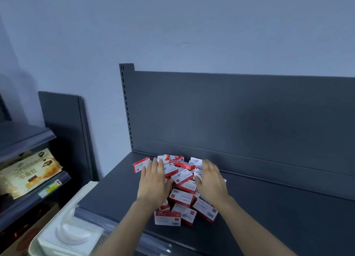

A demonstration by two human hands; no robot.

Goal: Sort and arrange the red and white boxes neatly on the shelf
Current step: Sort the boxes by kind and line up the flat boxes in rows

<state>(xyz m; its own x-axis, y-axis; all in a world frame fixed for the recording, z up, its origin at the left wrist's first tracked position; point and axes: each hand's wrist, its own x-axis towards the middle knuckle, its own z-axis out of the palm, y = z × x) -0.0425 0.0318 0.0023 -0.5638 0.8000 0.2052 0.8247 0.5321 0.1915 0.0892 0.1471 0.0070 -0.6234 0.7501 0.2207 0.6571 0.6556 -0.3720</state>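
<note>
The red and white boxes (pixel 181 186) lie in a loose, jumbled heap on the dark grey shelf (pixel 269 207), running from the back panel (pixel 240 111) at 12 o'clock toward the shelf's front edge at 6 o'clock. Each box has a white face with a red band and a small white logo on the red; the printing is too blurred to read. One box (pixel 141 165) sits a little apart at the heap's 10 o'clock corner, and another (pixel 167 218) lies flat at the 6 o'clock end.

The left hand (pixel 154 182) rests palm down on the heap's 9 o'clock side, fingers (pixel 156 166) stretched out flat and close together over the boxes, gripping nothing. The right hand (pixel 210 180) lies on the 3 o'clock side, fingers (pixel 208 164) likewise extended and slightly spread, touching box tops without closing on any.

At 9 o'clock from the heap, a neighbouring rack holds a yellow-and-brown snack packet (pixel 28 174) with Chinese lettering too blurred to read, above a price strip (pixel 51 187). At 7 o'clock, a clear plastic container (pixel 71 234) sits below the shelf edge; its contents cannot be made out.
</note>
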